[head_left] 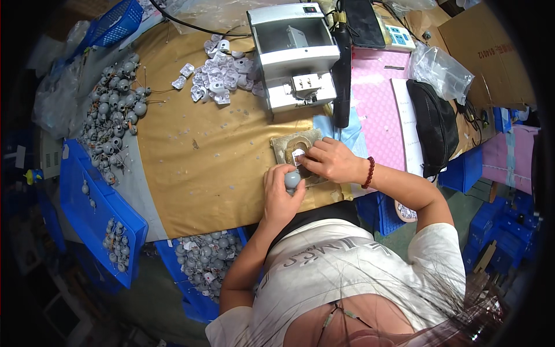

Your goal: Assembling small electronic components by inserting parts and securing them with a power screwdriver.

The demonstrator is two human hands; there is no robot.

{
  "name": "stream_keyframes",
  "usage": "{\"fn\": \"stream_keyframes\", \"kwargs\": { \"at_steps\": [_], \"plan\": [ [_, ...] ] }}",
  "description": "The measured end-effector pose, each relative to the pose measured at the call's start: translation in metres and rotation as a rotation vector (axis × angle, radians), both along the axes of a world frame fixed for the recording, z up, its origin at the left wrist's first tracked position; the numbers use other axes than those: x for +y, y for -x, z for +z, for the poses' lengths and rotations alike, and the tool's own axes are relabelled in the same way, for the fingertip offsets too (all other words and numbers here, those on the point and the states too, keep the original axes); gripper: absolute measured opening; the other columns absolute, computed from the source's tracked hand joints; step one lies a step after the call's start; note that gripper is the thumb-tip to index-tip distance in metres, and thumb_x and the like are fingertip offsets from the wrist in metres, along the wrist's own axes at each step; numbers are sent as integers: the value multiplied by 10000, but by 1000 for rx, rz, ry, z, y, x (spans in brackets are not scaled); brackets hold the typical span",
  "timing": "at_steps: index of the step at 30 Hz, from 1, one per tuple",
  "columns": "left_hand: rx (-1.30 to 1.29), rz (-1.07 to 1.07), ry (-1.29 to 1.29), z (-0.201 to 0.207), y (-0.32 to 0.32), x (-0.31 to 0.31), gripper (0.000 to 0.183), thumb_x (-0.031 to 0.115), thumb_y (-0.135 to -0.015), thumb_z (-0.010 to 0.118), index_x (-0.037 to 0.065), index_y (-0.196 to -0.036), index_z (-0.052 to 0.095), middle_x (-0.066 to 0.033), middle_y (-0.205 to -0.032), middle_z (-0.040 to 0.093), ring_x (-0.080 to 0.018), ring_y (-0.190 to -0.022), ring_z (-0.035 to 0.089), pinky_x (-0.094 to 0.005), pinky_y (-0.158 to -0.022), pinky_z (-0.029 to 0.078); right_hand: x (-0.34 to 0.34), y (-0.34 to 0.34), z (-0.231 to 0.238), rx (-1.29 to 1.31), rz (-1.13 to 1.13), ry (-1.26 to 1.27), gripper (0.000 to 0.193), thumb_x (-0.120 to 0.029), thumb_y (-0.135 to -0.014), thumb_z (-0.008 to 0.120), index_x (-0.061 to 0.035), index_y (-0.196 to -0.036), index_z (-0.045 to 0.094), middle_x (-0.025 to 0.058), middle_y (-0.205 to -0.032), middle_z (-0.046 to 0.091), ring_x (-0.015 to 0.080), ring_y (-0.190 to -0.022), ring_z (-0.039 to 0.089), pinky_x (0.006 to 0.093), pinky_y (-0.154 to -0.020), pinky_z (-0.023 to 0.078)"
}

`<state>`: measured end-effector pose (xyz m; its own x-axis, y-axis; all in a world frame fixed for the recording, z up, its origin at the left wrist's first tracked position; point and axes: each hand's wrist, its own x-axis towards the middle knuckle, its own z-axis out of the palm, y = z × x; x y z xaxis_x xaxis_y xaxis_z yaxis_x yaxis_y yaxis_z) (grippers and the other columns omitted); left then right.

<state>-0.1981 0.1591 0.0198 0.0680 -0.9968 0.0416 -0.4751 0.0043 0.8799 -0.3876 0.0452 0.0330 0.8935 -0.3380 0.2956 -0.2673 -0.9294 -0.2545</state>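
The person's left hand point(280, 195) is closed around a grey ball-shaped housing point(292, 180) by a square plate's point(281, 143) near side, seemingly steadying it, while the right hand point(330, 161) bends its fingertips to a small white piece point(297, 154), whether pinched cannot be told.

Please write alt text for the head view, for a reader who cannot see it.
A person's left hand holds a grey ball; the right hand is at a small white piece on a square plate. On the gold table cover lie loose white parts beside a silver machine, with piled grey parts to the left.
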Motion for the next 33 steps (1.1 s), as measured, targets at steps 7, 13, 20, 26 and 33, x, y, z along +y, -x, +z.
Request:
{"fn": "stream_keyframes", "kwargs": {
  "at_steps": [7, 13, 20, 26, 33],
  "plan": [
    [-575, -163, 140, 2, 0, -8, 520, 24, -778, 656, 51, -1296, 615, -157, -1273, 575, -330, -1220, 512, -463, -995, 438, -5, -1, 14, 149, 66, 31, 278, -172, -787, 621, -49, -1028, 686, 47, -870, 561, 210, -798, 581, 343, -673, 484],
    [-832, -250, 224, -5, 2, -8, 459, 114, -839, 607, 25, -1289, 604, -161, -1325, 578, -308, -1262, 523, -433, -968, 445, -14, 17, 18, 98, -129, -643, 352, -4, -796, 680, -51, -1145, 667, 94, -1043, 616, 261, -978, 629, 361, -811, 527],
    [-808, -296, 299, -5, -5, -11, 405, 136, -878, 562, 19, -1262, 617, -198, -1300, 591, -322, -1261, 533, -424, -937, 457, -7, 24, -11, -363, -414, -1166, 369, 69, -886, 655, -23, -1240, 604, 37, -1207, 603, 113, -1086, 586, 260, -893, 507],
    [-762, -285, 296, -9, -4, -12, 384, 118, -866, 574, 15, -1233, 626, -208, -1276, 602, -332, -1248, 543, -416, -928, 465, -5, 5, -15, -700, -457, -1631, 356, 60, -892, 687, -2, -1230, 596, 67, -1154, 652, 107, -978, 641, 256, -849, 545],
    [-737, -297, 299, -12, -7, -15, 336, 92, -836, 609, 34, -1163, 659, -187, -1253, 614, -330, -1241, 563, -427, -937, 472, -18, -2, 0, -307, -518, -1616, 284, -104, -879, 780, 20, -1097, 647, 55, -927, 703, 114, -781, 672, 266, -707, 565]
  ]
}}
